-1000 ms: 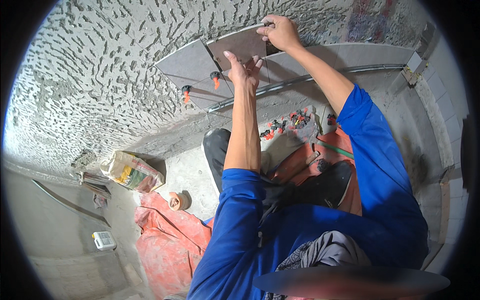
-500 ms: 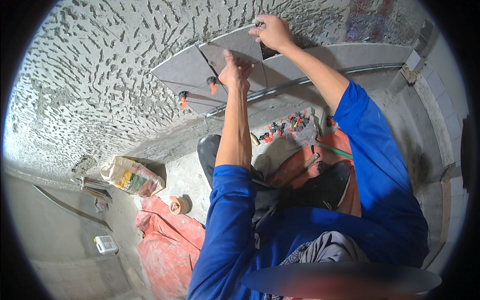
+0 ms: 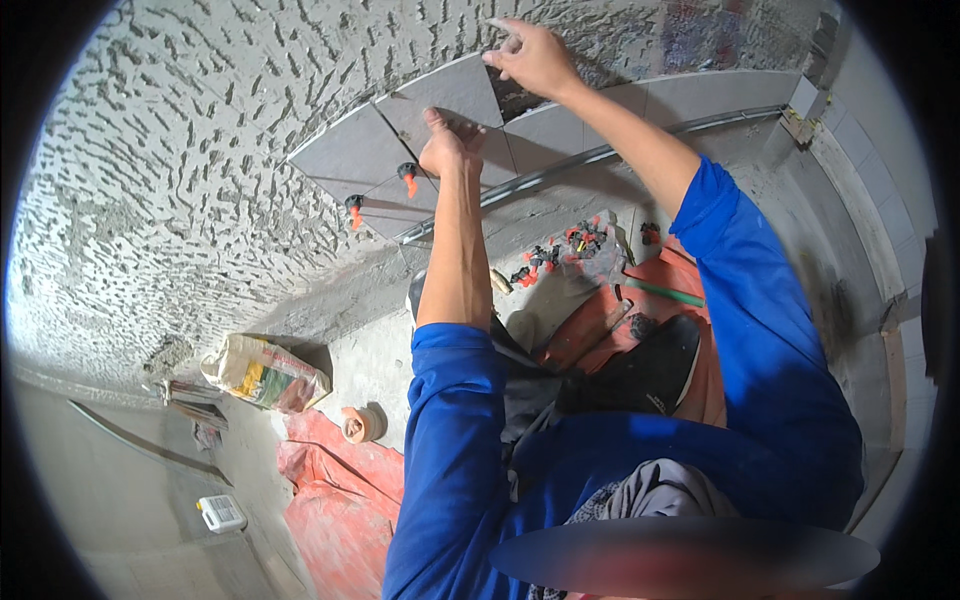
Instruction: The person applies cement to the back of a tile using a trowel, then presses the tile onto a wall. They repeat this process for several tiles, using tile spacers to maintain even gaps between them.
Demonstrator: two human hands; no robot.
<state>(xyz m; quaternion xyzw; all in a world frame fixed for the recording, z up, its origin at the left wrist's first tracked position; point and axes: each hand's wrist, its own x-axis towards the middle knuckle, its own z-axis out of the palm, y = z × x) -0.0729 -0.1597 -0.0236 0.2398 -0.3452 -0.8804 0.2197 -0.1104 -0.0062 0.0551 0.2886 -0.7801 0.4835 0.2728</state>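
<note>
My left hand rests against the face of a grey wall tile, its thumb and fingers spread. My right hand is at that tile's upper right corner, index finger stretched out and thumb apart near the edge; whether the thumb touches the tile I cannot tell. To the left is another grey tile, across a dark narrow joint. Two black-and-orange tile levelling clips, one upper and one lower, sit along the seam under these tiles. A lower row of grey tiles stands above a metal strip.
Loose black-and-orange clips lie on the floor beside a green rod and red sheeting. Against the scored wall leans a printed bag. A round orange-pink container and a white jug stand at lower left.
My right hand's fingers have opened from the tile's upper corner, with the index finger now stretched out. My left hand stays on the tile face. The whole view has shifted slightly.
</note>
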